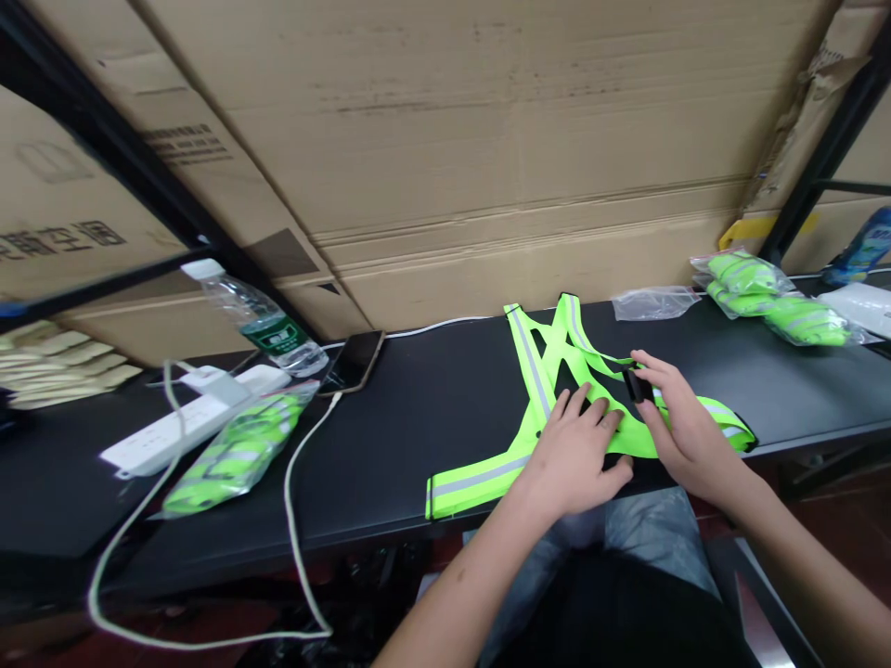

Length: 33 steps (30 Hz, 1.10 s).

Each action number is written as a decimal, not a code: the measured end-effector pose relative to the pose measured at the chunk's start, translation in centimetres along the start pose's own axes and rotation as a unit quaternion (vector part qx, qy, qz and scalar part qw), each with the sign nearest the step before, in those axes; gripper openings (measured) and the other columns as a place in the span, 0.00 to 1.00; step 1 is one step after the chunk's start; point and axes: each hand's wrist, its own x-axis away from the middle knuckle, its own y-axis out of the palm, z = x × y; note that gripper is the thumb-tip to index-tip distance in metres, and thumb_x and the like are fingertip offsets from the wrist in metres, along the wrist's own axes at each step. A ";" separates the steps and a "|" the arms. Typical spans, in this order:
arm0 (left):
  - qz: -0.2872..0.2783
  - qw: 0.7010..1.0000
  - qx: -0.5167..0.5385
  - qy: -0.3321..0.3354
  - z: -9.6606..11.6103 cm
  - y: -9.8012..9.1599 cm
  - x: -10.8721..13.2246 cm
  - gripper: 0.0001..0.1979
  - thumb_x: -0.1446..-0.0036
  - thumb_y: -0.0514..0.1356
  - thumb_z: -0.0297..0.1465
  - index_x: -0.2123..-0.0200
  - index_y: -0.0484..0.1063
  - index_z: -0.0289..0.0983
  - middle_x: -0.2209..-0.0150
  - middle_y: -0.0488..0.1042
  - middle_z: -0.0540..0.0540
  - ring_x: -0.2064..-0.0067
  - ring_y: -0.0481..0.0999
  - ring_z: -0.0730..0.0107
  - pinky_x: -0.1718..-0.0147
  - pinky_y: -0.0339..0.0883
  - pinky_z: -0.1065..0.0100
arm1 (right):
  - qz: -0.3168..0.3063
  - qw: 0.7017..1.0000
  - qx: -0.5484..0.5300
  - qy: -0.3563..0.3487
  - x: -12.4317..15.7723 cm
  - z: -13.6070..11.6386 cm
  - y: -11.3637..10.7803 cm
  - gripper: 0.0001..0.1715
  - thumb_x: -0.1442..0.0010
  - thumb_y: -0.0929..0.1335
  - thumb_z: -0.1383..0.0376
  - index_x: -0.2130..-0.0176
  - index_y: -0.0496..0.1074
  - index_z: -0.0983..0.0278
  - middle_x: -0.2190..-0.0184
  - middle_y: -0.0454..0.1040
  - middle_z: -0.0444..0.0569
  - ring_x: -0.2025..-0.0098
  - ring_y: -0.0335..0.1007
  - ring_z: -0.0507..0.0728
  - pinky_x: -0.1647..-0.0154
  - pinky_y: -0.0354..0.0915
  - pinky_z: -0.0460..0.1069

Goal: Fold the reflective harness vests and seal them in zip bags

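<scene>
A neon-yellow reflective vest (535,371) with grey stripes lies spread on the black table, its shoulder straps pointing away from me. My left hand (581,450) rests on the vest's lower middle with fingers spread, pressing it down. At the vest's right side my right hand (678,422) pinches a black plastic buckle (636,384) between thumb and fingers, with a thin strap attached to it. The left side band (473,481) stretches out toward the table's front edge. On the right, another band (728,422) is folded beyond my right hand.
Left of the vest lie a bagged vest (237,455), a white power strip (174,427), a phone (355,360) with a white cable (292,492), and a leaning water bottle (257,320). An empty plastic bag (654,302) and several bagged vests (752,283) lie at right. Cardboard (501,139) stands behind.
</scene>
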 end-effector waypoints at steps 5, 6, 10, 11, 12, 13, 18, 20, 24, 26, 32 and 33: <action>-0.019 1.000 0.012 -0.004 -0.7 0.0 0.1 0.25 0.38 0.56 0.37 0.40 0.67 0.34 0.37 0.69 0.39 0.29 0.56 0.45 0.31 0.46 0.41 | -0.056 0.994 0.052 -0.079 1.6 0.2 0.2 0.22 0.32 0.60 0.71 0.40 0.59 0.65 0.33 0.60 0.65 0.28 0.51 0.66 0.33 0.57 0.68; -0.021 1.000 0.016 -0.001 -0.8 -0.1 0.1 0.25 0.38 0.56 0.36 0.39 0.66 0.33 0.36 0.68 0.39 0.29 0.55 0.47 0.30 0.45 0.42 | -0.082 0.991 0.069 -0.085 2.1 0.2 0.2 0.21 0.32 0.61 0.71 0.41 0.60 0.65 0.33 0.61 0.66 0.29 0.53 0.66 0.33 0.58 0.68; -0.002 1.000 0.030 0.004 -1.3 -0.8 0.8 0.26 0.40 0.56 0.31 0.38 0.66 0.33 0.35 0.67 0.39 0.28 0.55 0.53 0.30 0.49 0.49 | -0.164 0.976 0.109 -0.087 3.4 0.5 0.4 0.18 0.31 0.60 0.69 0.43 0.64 0.66 0.34 0.64 0.64 0.31 0.58 0.65 0.35 0.64 0.67; 0.011 0.999 0.030 0.000 -1.3 -1.0 1.1 0.25 0.40 0.56 0.31 0.39 0.67 0.34 0.35 0.68 0.40 0.29 0.56 0.53 0.31 0.51 0.50 | -0.172 0.975 0.109 -0.089 3.5 0.5 0.4 0.18 0.31 0.60 0.68 0.43 0.65 0.65 0.34 0.65 0.63 0.31 0.58 0.65 0.35 0.64 0.67; 0.023 0.999 0.029 -0.004 -1.3 -1.2 1.3 0.23 0.39 0.57 0.32 0.41 0.69 0.35 0.37 0.70 0.40 0.29 0.57 0.53 0.31 0.52 0.50 | -0.176 0.974 0.108 -0.090 3.6 0.4 0.3 0.18 0.31 0.60 0.68 0.43 0.66 0.65 0.34 0.65 0.63 0.31 0.58 0.65 0.35 0.64 0.67; 0.030 0.999 0.029 -0.010 -1.3 -1.3 1.6 0.22 0.38 0.57 0.33 0.42 0.70 0.36 0.38 0.71 0.41 0.29 0.57 0.53 0.31 0.51 0.49 | -0.178 0.974 0.105 -0.091 3.5 0.4 0.3 0.18 0.31 0.60 0.68 0.44 0.66 0.65 0.35 0.65 0.62 0.31 0.58 0.65 0.35 0.63 0.67; 0.019 0.999 0.031 -0.032 -1.4 -1.0 3.0 0.21 0.34 0.57 0.38 0.41 0.69 0.37 0.39 0.72 0.41 0.30 0.58 0.51 0.31 0.49 0.44 | -0.194 0.973 0.095 -0.081 2.9 -0.2 -0.1 0.17 0.31 0.60 0.67 0.45 0.67 0.65 0.37 0.69 0.61 0.32 0.60 0.64 0.34 0.62 0.67; 0.033 0.999 0.026 -0.031 -1.4 -1.0 3.7 0.23 0.34 0.57 0.38 0.39 0.67 0.38 0.36 0.68 0.39 0.29 0.57 0.50 0.32 0.50 0.43 | -0.199 0.975 0.082 -0.060 2.7 -0.5 -0.2 0.16 0.31 0.60 0.67 0.45 0.68 0.63 0.39 0.71 0.59 0.33 0.62 0.63 0.34 0.61 0.68; 0.074 0.994 0.013 -0.081 -1.6 -1.6 5.6 0.25 0.37 0.59 0.35 0.38 0.64 0.39 0.38 0.67 0.38 0.35 0.61 0.46 0.38 0.60 0.43 | -0.208 0.976 0.057 -0.022 2.4 -0.9 -0.6 0.15 0.31 0.61 0.66 0.47 0.68 0.62 0.39 0.71 0.58 0.33 0.62 0.63 0.33 0.59 0.68; 0.069 0.991 0.019 -0.113 -1.9 -1.9 6.4 0.22 0.37 0.59 0.34 0.41 0.67 0.40 0.42 0.68 0.39 0.40 0.64 0.48 0.42 0.65 0.45 | -0.214 0.976 0.047 -0.013 2.4 -0.9 -0.7 0.15 0.31 0.61 0.66 0.47 0.68 0.62 0.39 0.71 0.58 0.33 0.61 0.63 0.32 0.57 0.68; 0.037 0.986 0.086 -0.139 -2.6 -2.2 7.2 0.16 0.33 0.56 0.34 0.44 0.70 0.42 0.47 0.67 0.42 0.44 0.66 0.55 0.45 0.67 0.53 | -0.163 0.986 0.006 0.019 1.7 -1.5 -0.9 0.13 0.31 0.61 0.65 0.48 0.67 0.61 0.36 0.67 0.58 0.32 0.60 0.64 0.35 0.63 0.68; 0.041 0.985 0.091 -0.138 -2.7 -2.3 7.2 0.15 0.33 0.56 0.34 0.44 0.70 0.42 0.47 0.67 0.43 0.44 0.66 0.55 0.45 0.67 0.54 | -0.148 0.989 -0.002 0.019 1.5 -1.8 -0.8 0.14 0.31 0.61 0.65 0.47 0.67 0.61 0.36 0.67 0.58 0.32 0.60 0.64 0.34 0.61 0.69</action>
